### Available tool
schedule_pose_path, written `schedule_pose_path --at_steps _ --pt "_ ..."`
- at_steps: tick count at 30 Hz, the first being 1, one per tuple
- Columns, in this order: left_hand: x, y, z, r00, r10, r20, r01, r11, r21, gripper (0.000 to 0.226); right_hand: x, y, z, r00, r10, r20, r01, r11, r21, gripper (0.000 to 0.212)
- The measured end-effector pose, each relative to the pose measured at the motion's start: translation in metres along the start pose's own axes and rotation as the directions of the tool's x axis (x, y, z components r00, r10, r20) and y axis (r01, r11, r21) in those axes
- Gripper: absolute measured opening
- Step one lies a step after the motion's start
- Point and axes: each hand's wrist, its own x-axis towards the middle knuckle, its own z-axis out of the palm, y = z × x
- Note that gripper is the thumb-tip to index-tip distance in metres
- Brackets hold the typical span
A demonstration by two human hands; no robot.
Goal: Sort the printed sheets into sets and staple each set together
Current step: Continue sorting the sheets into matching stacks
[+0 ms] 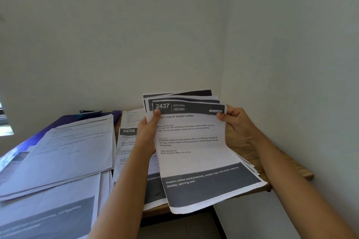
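Sorting stage, head view. Both hands hold a fanned bundle (196, 141) of printed sheets upright above the right end of the table (287, 163). The left hand (148, 132) pinches the bundle's upper left corner, thumb pressed on the dark header of the front sheet; the right hand (236, 122) pinches the upper right corner, thumb on the front, fingers behind. The front sheet reads "2437 KITCHEN"; several further sheets show staggered behind it.

Progress, as judged: sorting is under way and far from finished. A loose stack (64, 151) lies at the left on a purple folder (64, 120), another sheet headed "3638" (128, 141) lies just beside the left forearm, and more sheets (48, 209) lie nearer the camera. No staple is visible on any pile. A dark object (90, 111) at the far edge may be the stapler; it is too small to tell.

Containers: none visible; the folder carries sheets on top, its inside hidden.
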Motion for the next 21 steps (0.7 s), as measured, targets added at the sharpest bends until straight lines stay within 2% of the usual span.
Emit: schedule_pose_path --at_steps 5,12,14,17,21 --pt "0.0014 -0.0026 0.0000 0.999 0.044 -0.013 -0.044 0.999 0.023 0.021 -0.0027 -0.0001 0.0010 0.999 -0.017 0.050 0.017 1.000 -0.013 0.053" --pt "0.0046 -0.0032 0.0008 0.997 0.079 -0.009 -0.078 0.996 0.034 0.011 -0.0048 -0.0034 0.0008 0.999 -0.042 -0.012 0.042 0.999 -0.023 0.053" --pt "0.0050 -0.0034 0.0011 0.997 0.083 -0.005 -0.083 0.996 0.046 0.011 -0.0058 -0.0046 0.0011 0.998 -0.048 -0.041 0.047 0.999 -0.023 0.043" --pt "0.0042 -0.0031 0.0021 0.997 0.081 -0.003 -0.081 0.995 0.061 0.012 -0.0067 -0.0080 0.0028 0.990 -0.049 -0.130 0.044 0.998 -0.039 0.012" --pt "0.0038 -0.0034 0.0033 0.996 0.085 0.013 -0.086 0.993 0.080 0.010 -0.0075 -0.0100 0.0055 0.973 -0.009 -0.230 0.015 1.000 0.025 0.008"
